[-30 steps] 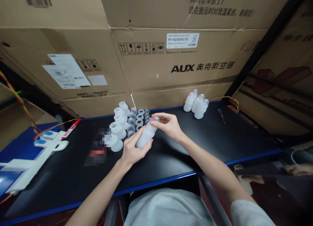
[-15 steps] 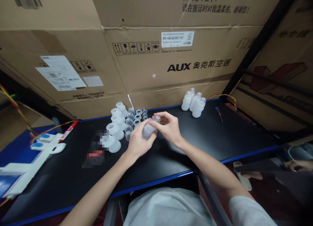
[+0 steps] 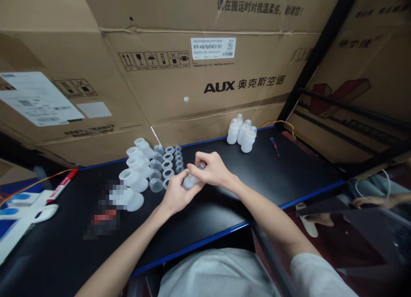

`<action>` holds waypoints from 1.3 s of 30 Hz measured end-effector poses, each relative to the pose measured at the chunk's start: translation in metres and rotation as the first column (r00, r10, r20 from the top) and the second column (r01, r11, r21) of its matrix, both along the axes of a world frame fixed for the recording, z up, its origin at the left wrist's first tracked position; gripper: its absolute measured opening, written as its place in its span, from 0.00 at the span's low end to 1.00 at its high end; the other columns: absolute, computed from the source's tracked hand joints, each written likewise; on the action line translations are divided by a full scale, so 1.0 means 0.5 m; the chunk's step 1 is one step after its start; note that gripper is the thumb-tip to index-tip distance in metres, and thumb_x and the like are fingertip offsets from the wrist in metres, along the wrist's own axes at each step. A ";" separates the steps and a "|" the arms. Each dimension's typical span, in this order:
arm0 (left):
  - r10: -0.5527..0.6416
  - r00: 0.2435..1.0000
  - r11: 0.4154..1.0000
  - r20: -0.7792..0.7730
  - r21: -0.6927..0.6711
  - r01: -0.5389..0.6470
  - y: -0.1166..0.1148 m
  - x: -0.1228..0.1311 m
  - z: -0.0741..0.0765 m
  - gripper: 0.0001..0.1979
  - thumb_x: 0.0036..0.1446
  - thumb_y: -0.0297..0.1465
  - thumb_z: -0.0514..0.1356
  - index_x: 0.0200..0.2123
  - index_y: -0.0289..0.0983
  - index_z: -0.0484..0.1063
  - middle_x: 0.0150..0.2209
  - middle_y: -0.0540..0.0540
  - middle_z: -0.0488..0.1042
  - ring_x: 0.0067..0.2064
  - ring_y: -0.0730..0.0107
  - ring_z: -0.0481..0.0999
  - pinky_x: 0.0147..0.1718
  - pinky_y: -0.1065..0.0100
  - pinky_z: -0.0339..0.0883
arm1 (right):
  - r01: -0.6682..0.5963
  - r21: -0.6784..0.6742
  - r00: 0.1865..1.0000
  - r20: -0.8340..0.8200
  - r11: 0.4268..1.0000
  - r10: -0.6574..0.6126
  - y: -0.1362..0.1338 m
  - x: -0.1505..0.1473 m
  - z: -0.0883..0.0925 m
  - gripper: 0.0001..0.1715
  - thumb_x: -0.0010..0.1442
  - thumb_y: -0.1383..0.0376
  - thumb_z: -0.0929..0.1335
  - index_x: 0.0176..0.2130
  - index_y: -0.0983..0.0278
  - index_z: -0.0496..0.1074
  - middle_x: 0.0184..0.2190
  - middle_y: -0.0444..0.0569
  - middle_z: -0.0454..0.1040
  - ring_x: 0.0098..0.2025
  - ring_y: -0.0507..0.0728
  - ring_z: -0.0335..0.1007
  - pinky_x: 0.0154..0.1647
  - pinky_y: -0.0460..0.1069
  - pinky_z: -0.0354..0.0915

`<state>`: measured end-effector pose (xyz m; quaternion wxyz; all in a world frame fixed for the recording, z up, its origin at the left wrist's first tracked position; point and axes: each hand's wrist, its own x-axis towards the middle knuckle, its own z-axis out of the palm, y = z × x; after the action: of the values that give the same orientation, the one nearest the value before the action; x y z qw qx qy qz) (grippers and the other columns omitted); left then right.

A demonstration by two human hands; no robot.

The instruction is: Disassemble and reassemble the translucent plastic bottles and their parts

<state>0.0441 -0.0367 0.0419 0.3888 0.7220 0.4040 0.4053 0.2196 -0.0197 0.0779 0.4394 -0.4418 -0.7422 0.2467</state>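
Above the black tabletop, my left hand (image 3: pixel 176 191) is wrapped round the body of a small, translucent white baby bottle (image 3: pixel 190 182). Fingers of my right hand (image 3: pixel 214 168) close on the clear cap (image 3: pixel 201 165) at its top. The bottle tilts, and the fingers hide much of it. Left of my hands stand open bottle bodies (image 3: pixel 138 180) in a row. Beside them lie columns of clear domed caps (image 3: pixel 156 185), white collar rings (image 3: pixel 167 164) and small clear teats (image 3: pixel 179 158). Several capped bottles (image 3: pixel 248 142) stand in a group toward the back right.
Cardboard boxes (image 3: pixel 173 87) rise behind the blue-edged black table (image 3: pixel 205 215). A small screwdriver (image 3: pixel 274 146) lies at the right. Far left are a red-and-white marker (image 3: pixel 62 186) and a white plastic piece (image 3: pixel 28 215). A blurred-out patch covers something near the bottles. Another person's arm shows at far right.
My view has swung to the right, so the table items sit further left. Both hands still hold the bottle, and my right fingers now cover more of its cap.
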 end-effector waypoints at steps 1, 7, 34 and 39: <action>-0.084 0.995 0.986 0.057 -0.138 0.092 -0.002 -0.006 0.006 0.18 0.58 0.45 0.71 0.32 0.35 0.76 0.24 0.49 0.75 0.23 0.68 0.73 0.24 0.68 0.66 | -0.057 0.003 0.998 -0.033 0.998 0.057 0.001 0.004 0.002 0.21 0.62 0.55 0.73 0.25 0.60 0.66 0.19 0.37 0.63 0.23 0.50 0.56 0.29 0.48 0.53; -0.324 0.836 0.671 0.443 -0.515 0.533 -0.010 -0.043 -0.019 0.25 0.54 0.47 0.75 0.46 0.33 0.79 0.28 0.46 0.76 0.23 0.67 0.76 0.24 0.67 0.71 | 0.227 0.100 0.877 -0.454 0.969 -0.158 0.072 0.109 0.022 0.29 0.67 0.42 0.68 0.26 0.58 0.63 0.23 0.42 0.64 0.27 0.54 0.59 0.33 0.51 0.60; -0.150 0.779 0.880 0.609 -0.278 0.386 0.006 -0.032 -0.053 0.20 0.64 0.43 0.69 0.48 0.41 0.66 0.33 0.47 0.80 0.26 0.66 0.79 0.27 0.66 0.73 | -0.289 0.033 0.867 0.432 0.957 0.247 0.086 0.057 -0.116 0.17 0.63 0.68 0.74 0.51 0.61 0.71 0.45 0.50 0.80 0.45 0.60 0.75 0.51 0.53 0.67; -0.168 0.789 0.861 0.592 -0.302 0.410 0.009 -0.034 -0.056 0.21 0.63 0.42 0.71 0.45 0.41 0.63 0.31 0.50 0.79 0.25 0.68 0.78 0.26 0.67 0.74 | -0.309 0.104 0.897 0.363 0.945 0.253 0.087 0.057 -0.113 0.10 0.69 0.63 0.73 0.50 0.61 0.76 0.56 0.54 0.77 0.53 0.61 0.76 0.59 0.56 0.69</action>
<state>0.0272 -0.0323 0.0137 0.6903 0.5306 0.2345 0.4324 0.2479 0.0237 0.0214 0.2962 -0.3293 -0.8810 0.1666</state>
